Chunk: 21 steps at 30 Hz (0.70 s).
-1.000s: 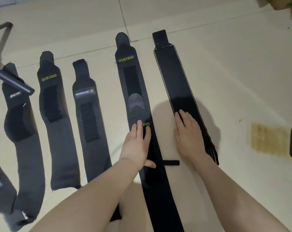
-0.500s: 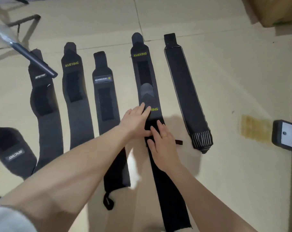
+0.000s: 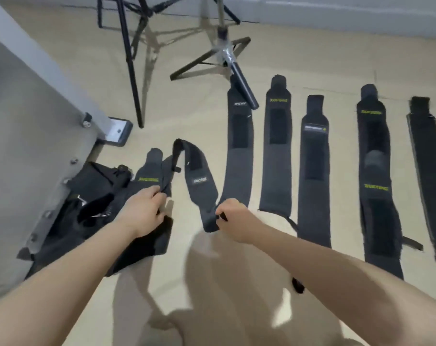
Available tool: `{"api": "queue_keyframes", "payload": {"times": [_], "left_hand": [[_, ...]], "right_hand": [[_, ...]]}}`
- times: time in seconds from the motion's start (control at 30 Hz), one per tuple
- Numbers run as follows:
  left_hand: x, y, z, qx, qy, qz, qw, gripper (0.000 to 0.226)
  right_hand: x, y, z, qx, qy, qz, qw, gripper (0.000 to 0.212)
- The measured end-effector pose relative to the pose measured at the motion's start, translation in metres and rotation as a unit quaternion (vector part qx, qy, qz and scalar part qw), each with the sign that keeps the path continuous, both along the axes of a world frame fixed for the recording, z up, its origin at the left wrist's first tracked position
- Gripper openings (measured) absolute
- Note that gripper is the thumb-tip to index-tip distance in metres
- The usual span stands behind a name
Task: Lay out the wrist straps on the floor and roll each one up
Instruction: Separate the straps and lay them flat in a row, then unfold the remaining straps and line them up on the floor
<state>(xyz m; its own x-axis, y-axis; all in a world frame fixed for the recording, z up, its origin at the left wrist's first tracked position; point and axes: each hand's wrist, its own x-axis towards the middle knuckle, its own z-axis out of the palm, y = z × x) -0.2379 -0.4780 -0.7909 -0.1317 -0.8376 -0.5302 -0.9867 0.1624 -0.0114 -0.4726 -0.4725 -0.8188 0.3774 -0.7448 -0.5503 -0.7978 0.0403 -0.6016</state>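
Observation:
Several black wrist straps lie flat side by side on the beige floor, from one with a white logo (image 3: pixel 239 151) on the left to a plain one (image 3: pixel 430 166) at the right edge. A further strap (image 3: pixel 199 181) arches up off the floor between my hands. My left hand (image 3: pixel 144 213) pinches its narrow end beside a heap of more straps (image 3: pixel 147 181). My right hand (image 3: pixel 233 218) grips its wide lower end. A strap with yellow XUEYING lettering (image 3: pixel 375 186) lies in the row.
A black tripod (image 3: pixel 133 58) and a second stand (image 3: pixel 224 56) rise at the back, one leg lying over the leftmost laid strap. A grey panel on a castor foot (image 3: pixel 118 131) fills the left. A black bag (image 3: pixel 94 196) lies beneath it.
My view swung left. Both hands left the long straps on the right and took hold of a strap by the heap, lifting it off the floor.

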Motion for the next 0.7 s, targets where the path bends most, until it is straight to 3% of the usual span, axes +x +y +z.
{"api": "queue_keyframes", "payload": {"times": [0.07,0.27,0.43,0.6,0.7], "left_hand": [[0.031,0.012,-0.006,0.006,0.006,0.03,1.0,0.058],[0.05,0.028,-0.032,-0.004,0.081,0.032,0.996,0.06],[0.054,0.005,-0.051,-0.047,0.064,0.023,0.997,0.064],[0.051,-0.019,-0.065,-0.038,0.015,0.019,0.999,0.057],[0.053,-0.023,-0.065,-0.022,-0.002,0.025,0.999,0.046]], "right_hand": [[0.033,-0.01,-0.013,0.009,0.053,0.02,0.998,0.026],[0.082,-0.025,-0.03,-0.01,0.095,-0.126,0.987,0.037],[0.118,-0.028,-0.022,-0.008,0.062,-0.056,0.996,0.043],[0.156,-0.059,-0.018,0.017,-0.027,-0.105,0.994,0.053],[0.171,-0.076,-0.02,0.048,-0.016,-0.105,0.993,0.05]]}}
